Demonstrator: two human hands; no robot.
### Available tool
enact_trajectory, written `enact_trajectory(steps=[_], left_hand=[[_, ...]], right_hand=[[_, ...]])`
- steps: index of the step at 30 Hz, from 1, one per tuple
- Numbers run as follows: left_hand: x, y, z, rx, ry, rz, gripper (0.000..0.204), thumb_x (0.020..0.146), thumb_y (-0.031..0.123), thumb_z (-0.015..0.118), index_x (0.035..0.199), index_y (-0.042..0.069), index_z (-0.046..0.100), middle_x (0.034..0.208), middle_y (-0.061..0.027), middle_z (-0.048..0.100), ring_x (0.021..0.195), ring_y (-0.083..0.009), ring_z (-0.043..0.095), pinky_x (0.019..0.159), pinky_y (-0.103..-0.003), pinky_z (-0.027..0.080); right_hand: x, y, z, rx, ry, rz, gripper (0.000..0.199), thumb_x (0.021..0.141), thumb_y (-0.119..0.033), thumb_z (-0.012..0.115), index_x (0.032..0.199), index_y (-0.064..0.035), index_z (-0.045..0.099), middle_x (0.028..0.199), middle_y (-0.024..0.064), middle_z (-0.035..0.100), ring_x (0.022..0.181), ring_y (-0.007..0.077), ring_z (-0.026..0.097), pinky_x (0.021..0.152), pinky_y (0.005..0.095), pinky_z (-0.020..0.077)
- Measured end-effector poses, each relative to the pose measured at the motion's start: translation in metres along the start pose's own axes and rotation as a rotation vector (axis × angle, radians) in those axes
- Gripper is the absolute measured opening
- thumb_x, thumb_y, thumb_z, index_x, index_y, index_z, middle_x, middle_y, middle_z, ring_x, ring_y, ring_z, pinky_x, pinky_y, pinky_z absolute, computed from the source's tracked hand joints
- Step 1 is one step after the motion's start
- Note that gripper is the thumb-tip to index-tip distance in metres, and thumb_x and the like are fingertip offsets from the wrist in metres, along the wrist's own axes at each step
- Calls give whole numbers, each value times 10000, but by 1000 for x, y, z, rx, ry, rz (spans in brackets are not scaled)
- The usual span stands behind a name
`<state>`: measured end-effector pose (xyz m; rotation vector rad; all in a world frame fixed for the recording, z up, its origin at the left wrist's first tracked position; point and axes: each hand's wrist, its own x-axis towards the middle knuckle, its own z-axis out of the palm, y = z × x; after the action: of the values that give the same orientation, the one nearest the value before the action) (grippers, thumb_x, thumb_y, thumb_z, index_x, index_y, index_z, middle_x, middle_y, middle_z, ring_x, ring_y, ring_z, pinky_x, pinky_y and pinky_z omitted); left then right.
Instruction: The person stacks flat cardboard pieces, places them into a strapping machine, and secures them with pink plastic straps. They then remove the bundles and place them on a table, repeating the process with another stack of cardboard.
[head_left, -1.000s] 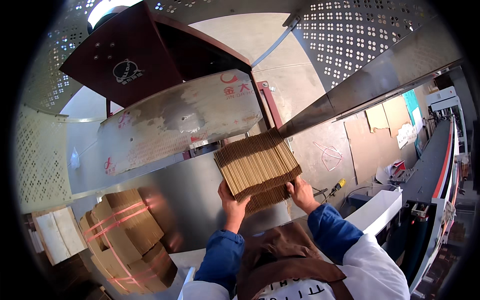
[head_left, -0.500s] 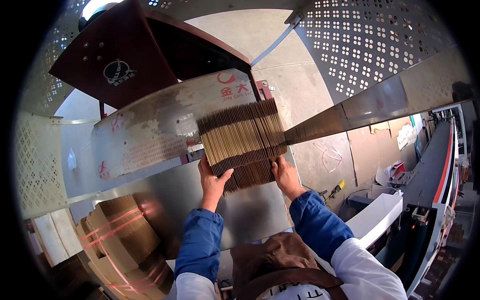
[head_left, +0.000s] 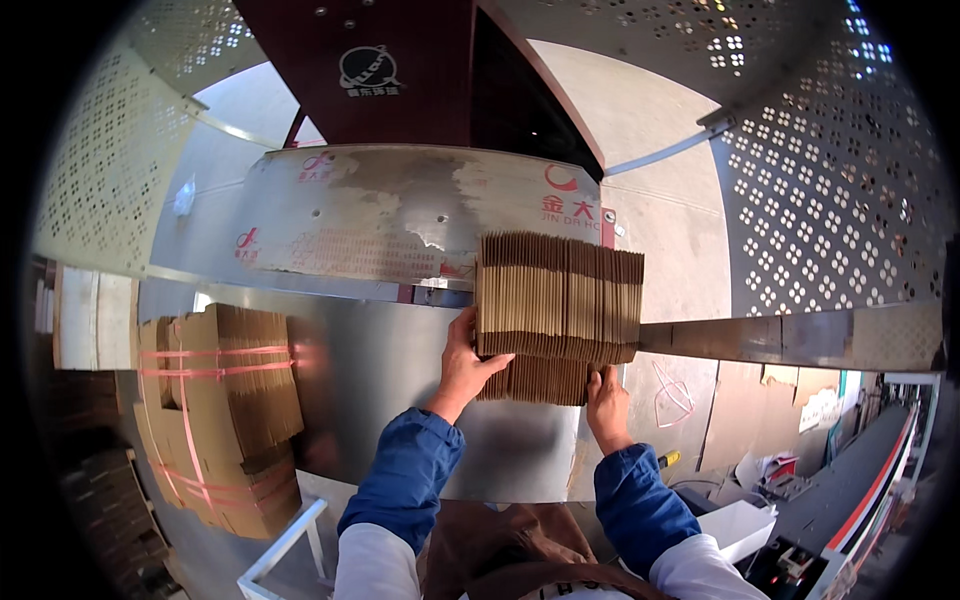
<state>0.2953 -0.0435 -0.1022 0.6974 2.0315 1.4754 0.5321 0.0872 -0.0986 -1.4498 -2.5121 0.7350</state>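
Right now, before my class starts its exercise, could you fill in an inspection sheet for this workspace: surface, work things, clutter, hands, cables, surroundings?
Surface: shiny metal table, with blurred reflections.
Work things: cardboard stack, sheets on edge, between both hands; strapped cardboard bundle at left, with pink bands.
Clutter: pink string on the floor at right; a yellow object by the right sleeve.
Hands: left hand grips the stack's near left corner; right hand holds its near right.
Cables: nothing seen clearly enough to confirm.
Surroundings: dark red machine ahead; panel with holes at right.
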Motion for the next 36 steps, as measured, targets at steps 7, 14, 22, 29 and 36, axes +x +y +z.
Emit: enact_trajectory(steps=[7,14,22,29,36], left_hand=[[7,-9,-3,41,-60,30,897,685,189,870,1423,71,373,1357,-163,474,1220,-340,544,1002,-417,499],[10,1,-3,135,-69,70,899,699,135,859,1440,21,363,1306,-146,531,1161,-280,589,964,-371,514],[10,-8,-1,27,-74,22,901,681,200,872,1426,103,376,1291,-171,498,1184,-363,545,969,-437,506],[11,5,-3,100,-69,72,924,681,188,867,1453,111,367,1325,-190,486,1178,-398,540,982,-446,499],[13,7,2,123,-64,95,902,698,127,853,1449,87,357,1324,-161,486,1196,-317,576,990,-388,519]], right_hand=[[0,-6,-4,62,5,-66,200,982,-201,520,951,-10,466,717,236,602,700,450,600,622,525,468],[1,3,-4,53,10,-122,169,998,-181,493,1014,-15,471,748,280,607,682,492,593,576,545,460],[2,9,-2,21,-6,-134,169,996,-183,494,1047,-25,462,753,281,609,686,496,596,574,554,465],[3,2,-8,6,-42,-88,192,979,-198,513,987,-12,467,755,252,629,699,461,617,621,533,488],[0,-2,-5,20,-38,-67,190,978,-199,515,1011,-15,480,754,251,629,711,460,617,627,531,486]])
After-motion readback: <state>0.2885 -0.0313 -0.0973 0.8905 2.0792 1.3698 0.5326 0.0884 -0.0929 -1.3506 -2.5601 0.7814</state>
